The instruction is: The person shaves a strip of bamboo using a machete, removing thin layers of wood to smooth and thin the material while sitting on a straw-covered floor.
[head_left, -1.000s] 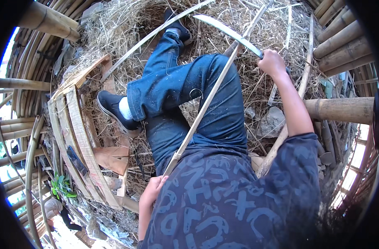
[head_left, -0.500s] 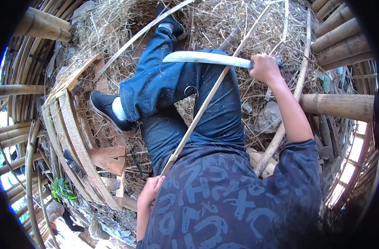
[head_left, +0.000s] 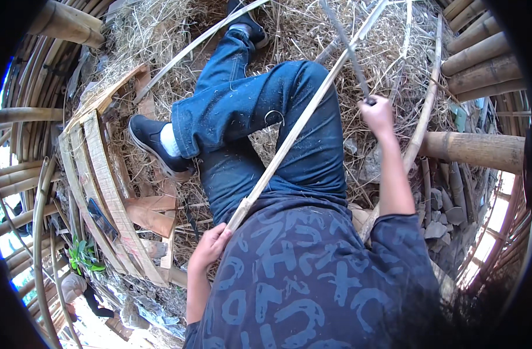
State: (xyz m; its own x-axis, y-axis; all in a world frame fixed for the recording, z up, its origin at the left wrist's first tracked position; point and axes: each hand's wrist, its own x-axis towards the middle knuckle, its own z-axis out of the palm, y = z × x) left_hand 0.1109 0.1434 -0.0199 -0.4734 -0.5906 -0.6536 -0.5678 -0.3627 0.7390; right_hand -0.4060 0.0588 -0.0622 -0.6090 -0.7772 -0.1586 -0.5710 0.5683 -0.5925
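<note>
A long pale bamboo strip (head_left: 289,141) runs slantwise across my lap and my bent knee toward the upper right. Its near end, slightly split, is pinched in my left hand (head_left: 210,249) beside my waist. My right hand (head_left: 378,119) is closed round the dark handle of a machete (head_left: 355,65), out past my right knee. The blade appears nearly edge-on as a thin grey line pointing away. In the picture it crosses the far part of the strip; I cannot tell whether they touch.
A slatted wooden crate (head_left: 112,195) with a phone (head_left: 103,220) on it stands at my left. Straw (head_left: 144,38) covers the ground. A thick bamboo pole (head_left: 472,151) juts in from the right near a long stick (head_left: 422,110). Another person (head_left: 77,288) is partly visible lower left.
The machete has turned from lying sideways with its flat showing to pointing away nearly edge-on. My right hand has dropped slightly nearer. The left hand keeps its hold on the bamboo strip.
</note>
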